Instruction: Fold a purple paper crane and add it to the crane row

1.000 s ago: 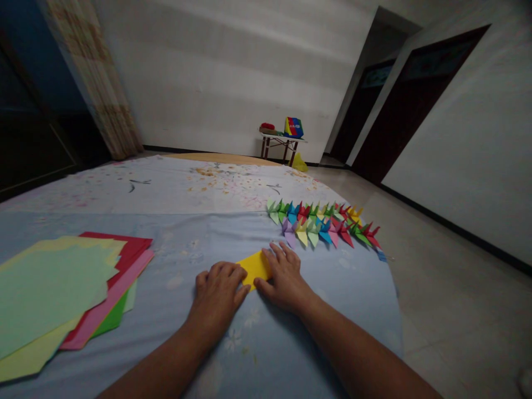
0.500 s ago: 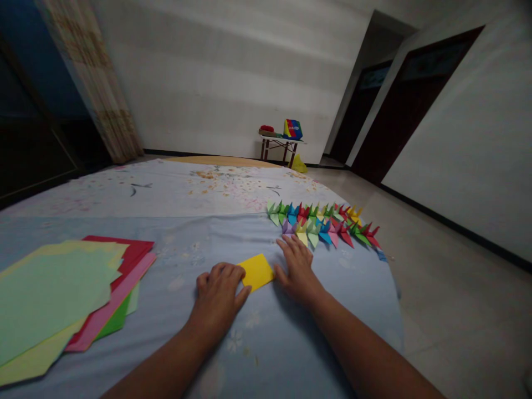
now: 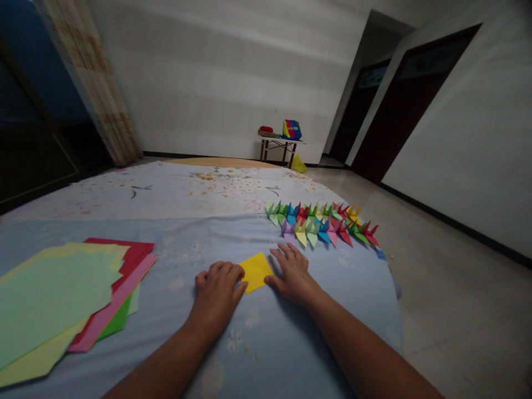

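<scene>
Both forearms reach in from the near edge, palms down. The left hand (image 3: 216,293) lies flat and relaxed on the bed's pale blue cover (image 3: 266,346), its fingertips against the left edge of a small yellow paper square (image 3: 255,271). The right hand (image 3: 292,275) is splayed open, its thumb at the square's right side. Neither hand clenches or grasps; the square lies flat between them. Compared with half a second ago, the right hand has drawn nearer and closer to the square, its fingers no longer reaching up by the cranes. To the left lies a stack of coloured paper sheets (image 3: 54,299). Farther off on the right runs a double row of multicoloured origami cranes (image 3: 320,224). Far away, by the wall, stands a small table (image 3: 276,142).
</scene>
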Available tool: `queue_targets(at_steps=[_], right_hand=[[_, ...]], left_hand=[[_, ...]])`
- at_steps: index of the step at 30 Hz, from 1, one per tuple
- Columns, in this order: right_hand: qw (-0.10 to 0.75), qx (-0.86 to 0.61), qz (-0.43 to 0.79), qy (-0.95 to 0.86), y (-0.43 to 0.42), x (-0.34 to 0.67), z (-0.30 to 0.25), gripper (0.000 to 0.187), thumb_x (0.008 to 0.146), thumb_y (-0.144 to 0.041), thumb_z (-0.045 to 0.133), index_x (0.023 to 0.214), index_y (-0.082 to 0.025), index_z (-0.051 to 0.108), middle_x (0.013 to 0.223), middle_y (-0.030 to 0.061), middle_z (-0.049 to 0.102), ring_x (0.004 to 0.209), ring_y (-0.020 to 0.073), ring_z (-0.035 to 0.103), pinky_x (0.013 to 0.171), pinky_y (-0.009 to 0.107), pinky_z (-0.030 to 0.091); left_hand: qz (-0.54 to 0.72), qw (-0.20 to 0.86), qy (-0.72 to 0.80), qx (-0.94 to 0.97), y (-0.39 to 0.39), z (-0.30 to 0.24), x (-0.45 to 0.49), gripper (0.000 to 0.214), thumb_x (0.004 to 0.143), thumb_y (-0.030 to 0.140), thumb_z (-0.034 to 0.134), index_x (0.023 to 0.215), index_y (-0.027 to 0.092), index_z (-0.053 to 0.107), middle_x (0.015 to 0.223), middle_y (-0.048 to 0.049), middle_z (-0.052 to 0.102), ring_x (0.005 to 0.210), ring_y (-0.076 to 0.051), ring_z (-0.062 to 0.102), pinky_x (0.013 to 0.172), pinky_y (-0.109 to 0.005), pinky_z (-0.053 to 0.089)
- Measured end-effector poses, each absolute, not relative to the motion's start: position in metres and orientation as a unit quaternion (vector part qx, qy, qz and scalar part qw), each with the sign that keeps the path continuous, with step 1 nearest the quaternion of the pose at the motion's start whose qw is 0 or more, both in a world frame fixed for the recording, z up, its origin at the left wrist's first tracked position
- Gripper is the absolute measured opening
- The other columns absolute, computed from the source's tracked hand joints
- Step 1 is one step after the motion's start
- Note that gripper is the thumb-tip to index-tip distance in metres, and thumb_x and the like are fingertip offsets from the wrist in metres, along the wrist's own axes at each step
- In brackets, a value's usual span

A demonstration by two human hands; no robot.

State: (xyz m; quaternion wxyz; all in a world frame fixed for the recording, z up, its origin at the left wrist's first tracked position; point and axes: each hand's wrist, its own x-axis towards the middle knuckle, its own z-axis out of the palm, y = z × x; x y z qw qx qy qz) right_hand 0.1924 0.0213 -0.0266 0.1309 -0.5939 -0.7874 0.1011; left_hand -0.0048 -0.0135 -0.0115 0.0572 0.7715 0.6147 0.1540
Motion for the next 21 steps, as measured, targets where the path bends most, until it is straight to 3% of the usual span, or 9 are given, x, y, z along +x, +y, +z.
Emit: queue_targets(at_steps=[8, 11, 16, 21], right_hand=[[0.182, -0.607, 0.079, -0.769, 0.026, 0.207, -0.025, 0.055, 0.079, -0.027, 0.055, 0.132, -0.022, 0.042, 0.14, 0.0098, 0.036, 0.133, 0.0275, 0.021, 0.103, 0.048, 0.022], [0.224, -0.578, 0.061, -0.782, 0.022, 0.196, -0.025, 0.052, 0.081, -0.032, 0.053, 0.131, -0.021, 0.043, 0.139, 0.0094, 0.038, 0.131, 0.0256, 0.023, 0.104, 0.045, 0.022], [0.174, -0.553, 0.092, -0.809, 0.018, 0.182, -0.027, 0.063, 0.076, -0.045, 0.058, 0.132, -0.021, 0.042, 0.141, 0.0113, 0.035, 0.132, 0.0293, 0.021, 0.104, 0.049, 0.021], [0.172, -0.602, 0.076, -0.776, 0.022, 0.193, -0.028, 0.056, 0.077, -0.033, 0.056, 0.13, -0.021, 0.044, 0.14, 0.0105, 0.037, 0.131, 0.0299, 0.023, 0.102, 0.049, 0.023]], left_hand=[[0.158, 0.065, 0.602, 0.78, -0.014, -0.012, -0.007, 0.018, 0.082, 0.031, 0.052, 0.098, 0.026, 0.059, 0.108, -0.0033, 0.061, 0.111, -0.025, 0.045, 0.086, -0.042, 0.027], [0.158, 0.063, 0.6, 0.782, -0.015, -0.012, -0.008, 0.019, 0.08, 0.032, 0.054, 0.098, 0.026, 0.059, 0.109, -0.0039, 0.061, 0.111, -0.025, 0.045, 0.087, -0.042, 0.027], [0.148, 0.066, 0.602, 0.782, -0.015, -0.01, -0.007, 0.021, 0.079, 0.033, 0.054, 0.099, 0.026, 0.059, 0.11, -0.0048, 0.061, 0.112, -0.026, 0.044, 0.087, -0.043, 0.027], [0.145, 0.069, 0.604, 0.781, -0.016, -0.009, -0.007, 0.021, 0.079, 0.033, 0.054, 0.099, 0.026, 0.058, 0.11, -0.0041, 0.06, 0.112, -0.025, 0.044, 0.088, -0.042, 0.026]])
